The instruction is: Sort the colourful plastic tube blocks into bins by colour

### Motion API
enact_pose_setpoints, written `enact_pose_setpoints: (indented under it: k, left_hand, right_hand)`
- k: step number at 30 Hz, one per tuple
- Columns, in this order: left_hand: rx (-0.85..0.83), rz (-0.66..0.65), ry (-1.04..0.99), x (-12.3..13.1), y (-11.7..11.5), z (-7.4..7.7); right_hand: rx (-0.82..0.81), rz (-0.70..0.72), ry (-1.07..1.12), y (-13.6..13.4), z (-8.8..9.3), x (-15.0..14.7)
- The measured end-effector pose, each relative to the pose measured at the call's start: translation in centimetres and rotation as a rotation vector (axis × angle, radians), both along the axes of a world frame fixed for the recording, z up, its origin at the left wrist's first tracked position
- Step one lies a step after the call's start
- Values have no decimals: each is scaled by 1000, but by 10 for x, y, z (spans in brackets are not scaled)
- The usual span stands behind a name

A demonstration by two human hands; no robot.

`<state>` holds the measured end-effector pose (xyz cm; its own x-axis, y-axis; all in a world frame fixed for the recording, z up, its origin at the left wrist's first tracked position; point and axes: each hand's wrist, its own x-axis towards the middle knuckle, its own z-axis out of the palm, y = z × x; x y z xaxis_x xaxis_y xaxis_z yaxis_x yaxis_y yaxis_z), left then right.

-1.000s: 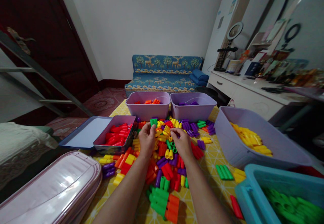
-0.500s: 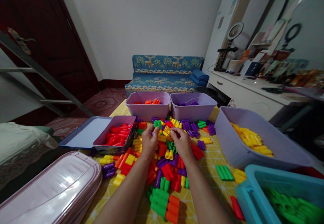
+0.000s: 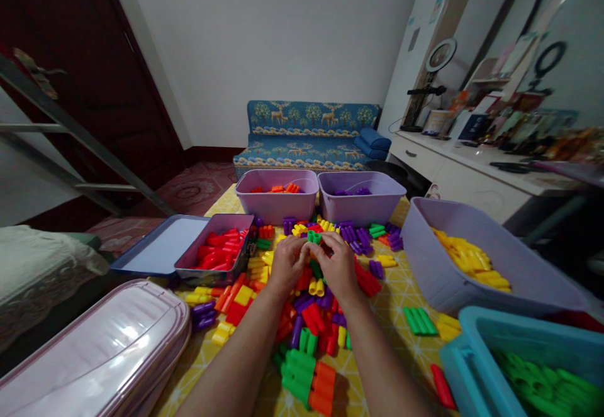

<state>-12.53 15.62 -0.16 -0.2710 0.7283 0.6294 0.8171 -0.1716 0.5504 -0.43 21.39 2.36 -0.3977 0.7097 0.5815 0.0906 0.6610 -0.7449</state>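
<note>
My left hand point(image 3: 287, 265) and my right hand point(image 3: 336, 267) meet over the middle of a pile of colourful plastic tube blocks. Between their fingertips is a green tube block point(image 3: 314, 236), its open ends showing above the fingers. Both hands are closed on it; any other piece joined to it is hidden by the fingers. Under and around the hands lie red blocks point(image 3: 313, 319), yellow blocks point(image 3: 316, 287) and purple blocks point(image 3: 296, 333). Nearer me, between my forearms, lies a joined green and orange block piece point(image 3: 309, 376).
Two lilac bins point(image 3: 277, 205) point(image 3: 362, 211) stand at the back with orange and purple blocks. A tin point(image 3: 189, 265) holds red blocks at left, beside stacked pink lids point(image 3: 89, 348). At right are a lilac bin point(image 3: 425, 260) of yellow blocks and a blue bin point(image 3: 472, 354) of green ones.
My hands have come together. The green block, held in my left hand before, has moved right and slightly nearer, and now both hands' fingers are on it.
</note>
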Motion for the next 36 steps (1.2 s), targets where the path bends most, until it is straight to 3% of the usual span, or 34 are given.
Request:
enact_pose_setpoints:
  k: [12, 14, 17, 21, 24, 27, 31, 36]
  left_hand:
    - [68, -11, -118, 3, -1, 0]
    - [71, -10, -151, 4, -1, 1]
    - [66, 6, -169, 4, 0, 1]
    - [44, 28, -163, 3, 0, 1]
    - [34, 35, -154, 3, 0, 0]
    - [40, 28, -150, 2, 1, -1]
    - [44, 15, -154, 2, 2, -2]
    - [46, 21, -144, 2, 2, -2]
  right_hand:
    - [-70, -80, -10, -5, 5, 0]
    - [-168, -80, 90, -10, 16, 3]
    - [-300, -116, 417, -24, 46, 9]
    - [-190, -232, 924, -41, 93, 25]
    - [-55, -302, 1059, -46, 117, 45]
    - [28, -364, 1054, -45, 127, 74]
    - [17, -360, 1090, -42, 126, 108]
    - [-56, -341, 1195, -41, 124, 99]
